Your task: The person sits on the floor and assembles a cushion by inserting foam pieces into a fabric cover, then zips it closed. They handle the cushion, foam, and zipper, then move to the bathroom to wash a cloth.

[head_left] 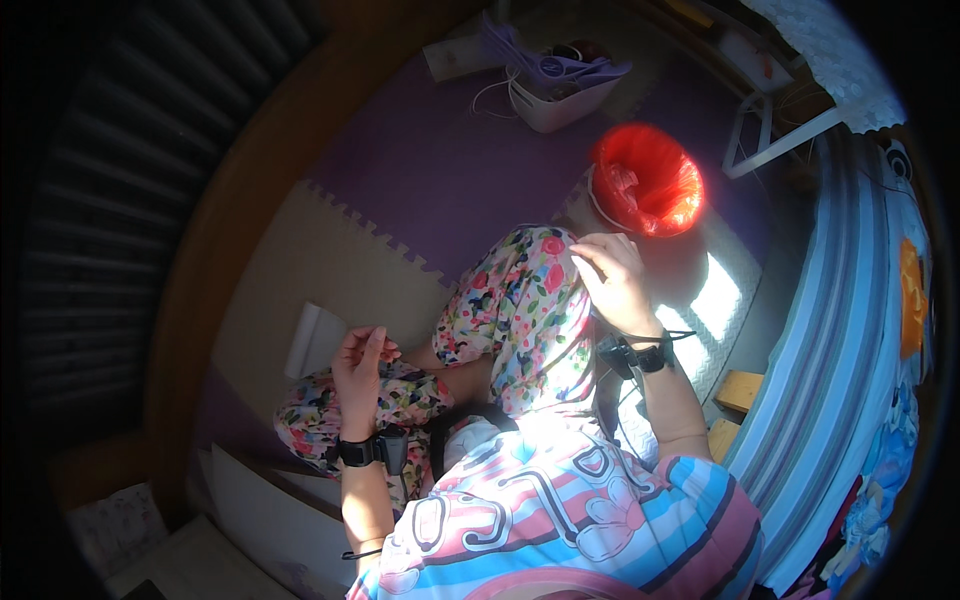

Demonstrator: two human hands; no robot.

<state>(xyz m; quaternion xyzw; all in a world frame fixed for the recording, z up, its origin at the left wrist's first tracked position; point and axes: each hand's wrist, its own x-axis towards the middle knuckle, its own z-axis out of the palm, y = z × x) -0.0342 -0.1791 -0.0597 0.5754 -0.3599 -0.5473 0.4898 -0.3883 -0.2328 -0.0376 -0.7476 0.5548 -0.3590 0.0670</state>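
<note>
My left hand hovers over my folded left leg with its fingers curled in toward the thumb. Whatever it may hold is too small or hidden to make out. Close beside it, a white roll-shaped object lies on the mat. My right hand is at my raised right knee, in floral trousers; its fingers are loosely bent, the thumb is apart, and nothing shows in it. Just beyond that hand stands a round bin lined with a red plastic bag, with some pale crumpled stuff inside.
A white basket holding purple items and a cable stands at the far side of the purple-and-beige foam mat. To the right runs a bed with a striped cover. A slatted dark panel with a wooden frame borders the left.
</note>
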